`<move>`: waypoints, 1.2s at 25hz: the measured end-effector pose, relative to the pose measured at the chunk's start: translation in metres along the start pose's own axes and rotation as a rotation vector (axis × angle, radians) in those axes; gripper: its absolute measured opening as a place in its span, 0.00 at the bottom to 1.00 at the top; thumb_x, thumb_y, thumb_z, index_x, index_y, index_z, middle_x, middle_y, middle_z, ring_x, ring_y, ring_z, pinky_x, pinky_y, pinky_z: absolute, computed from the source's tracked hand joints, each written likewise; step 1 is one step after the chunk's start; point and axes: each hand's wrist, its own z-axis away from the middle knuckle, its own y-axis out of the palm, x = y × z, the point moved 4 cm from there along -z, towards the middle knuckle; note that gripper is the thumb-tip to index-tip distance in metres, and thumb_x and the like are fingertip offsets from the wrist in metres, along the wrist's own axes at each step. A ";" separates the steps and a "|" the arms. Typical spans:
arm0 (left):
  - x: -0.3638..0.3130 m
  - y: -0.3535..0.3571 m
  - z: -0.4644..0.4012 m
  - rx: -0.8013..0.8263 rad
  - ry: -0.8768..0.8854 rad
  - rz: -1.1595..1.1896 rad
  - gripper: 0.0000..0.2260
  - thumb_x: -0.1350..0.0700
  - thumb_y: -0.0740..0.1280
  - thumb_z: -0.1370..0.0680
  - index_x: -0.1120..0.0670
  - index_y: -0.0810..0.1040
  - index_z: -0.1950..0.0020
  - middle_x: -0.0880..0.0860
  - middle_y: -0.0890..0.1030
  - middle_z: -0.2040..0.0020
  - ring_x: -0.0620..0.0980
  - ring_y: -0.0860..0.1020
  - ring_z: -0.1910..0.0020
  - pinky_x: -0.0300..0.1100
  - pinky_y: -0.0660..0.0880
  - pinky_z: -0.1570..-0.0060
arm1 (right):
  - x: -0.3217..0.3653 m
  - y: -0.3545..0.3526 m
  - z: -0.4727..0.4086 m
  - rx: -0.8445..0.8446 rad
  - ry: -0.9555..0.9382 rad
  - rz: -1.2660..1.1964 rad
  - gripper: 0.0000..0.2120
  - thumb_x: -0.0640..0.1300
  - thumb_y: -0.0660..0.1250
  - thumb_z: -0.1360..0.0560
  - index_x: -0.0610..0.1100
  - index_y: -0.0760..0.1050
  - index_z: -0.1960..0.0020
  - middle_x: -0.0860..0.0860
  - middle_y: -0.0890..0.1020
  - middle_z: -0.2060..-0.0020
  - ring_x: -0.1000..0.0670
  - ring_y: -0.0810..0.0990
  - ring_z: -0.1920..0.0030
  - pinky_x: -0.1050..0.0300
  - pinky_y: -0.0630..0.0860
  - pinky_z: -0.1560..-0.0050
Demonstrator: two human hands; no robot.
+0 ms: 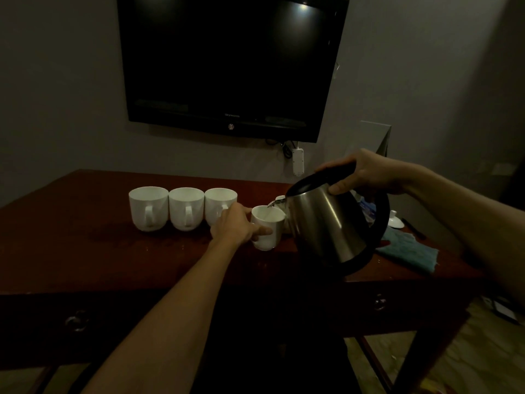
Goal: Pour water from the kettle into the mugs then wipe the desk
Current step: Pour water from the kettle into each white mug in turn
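Observation:
My right hand (366, 174) grips the black handle of a steel kettle (326, 223), which is tilted left above the desk. Its spout hangs over a white mug (270, 224), and a thin stream of water runs into that mug. My left hand (237, 223) holds the mug's left side, thumb across its front. Three more white mugs (186, 207) stand in a row to the left, handles facing me. A teal cloth (409, 250) lies on the dark red desk (99, 251) to the right of the kettle.
A black TV (230, 61) hangs on the wall above the desk, with a white power strip (298, 162) dangling below it. A small white lid (395, 221) and a blue packet sit behind the kettle. Another white cup edge peeks out behind the spout. Drawer knobs line the desk front.

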 end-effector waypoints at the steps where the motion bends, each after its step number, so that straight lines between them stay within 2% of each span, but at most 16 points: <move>1: 0.000 0.000 0.000 0.001 -0.002 -0.003 0.23 0.44 0.77 0.30 0.46 0.80 0.36 0.48 0.86 0.59 0.46 0.81 0.52 0.42 0.67 0.63 | 0.000 0.000 0.000 -0.002 0.000 0.001 0.25 0.40 0.71 0.25 0.51 0.73 0.30 0.48 0.79 0.51 0.62 0.79 0.71 0.69 0.73 0.73; 9: 0.000 0.000 -0.001 0.013 0.007 -0.015 0.23 0.44 0.77 0.30 0.46 0.79 0.36 0.48 0.85 0.59 0.46 0.82 0.52 0.43 0.69 0.62 | 0.007 0.002 0.001 -0.002 0.014 0.009 0.25 0.39 0.70 0.25 0.49 0.72 0.30 0.50 0.78 0.53 0.64 0.79 0.71 0.70 0.73 0.73; 14: 0.000 0.000 -0.002 0.011 -0.004 -0.013 0.24 0.43 0.77 0.30 0.45 0.79 0.35 0.48 0.85 0.58 0.46 0.81 0.51 0.43 0.67 0.64 | 0.007 0.002 0.001 -0.001 0.010 0.009 0.25 0.39 0.70 0.25 0.49 0.72 0.29 0.50 0.78 0.52 0.64 0.79 0.71 0.70 0.73 0.73; 20: -0.001 -0.001 0.001 -0.014 -0.002 -0.030 0.24 0.43 0.77 0.30 0.46 0.79 0.36 0.48 0.85 0.56 0.48 0.81 0.49 0.46 0.70 0.56 | 0.004 0.001 0.001 0.006 0.015 0.006 0.24 0.41 0.70 0.25 0.52 0.73 0.30 0.50 0.78 0.51 0.62 0.79 0.71 0.69 0.73 0.72; 24: -0.002 -0.001 0.002 -0.012 0.000 -0.027 0.24 0.43 0.77 0.30 0.47 0.79 0.35 0.49 0.85 0.57 0.47 0.80 0.51 0.44 0.68 0.60 | 0.001 0.000 0.001 0.021 0.009 0.007 0.24 0.42 0.71 0.26 0.54 0.73 0.32 0.48 0.79 0.50 0.59 0.79 0.70 0.67 0.74 0.72; 30: -0.004 -0.002 0.004 -0.001 -0.003 -0.027 0.24 0.44 0.77 0.29 0.47 0.78 0.35 0.48 0.84 0.58 0.45 0.78 0.55 0.43 0.66 0.62 | 0.005 0.001 0.001 0.004 0.014 -0.008 0.25 0.40 0.71 0.26 0.50 0.73 0.30 0.51 0.79 0.53 0.63 0.79 0.71 0.69 0.73 0.72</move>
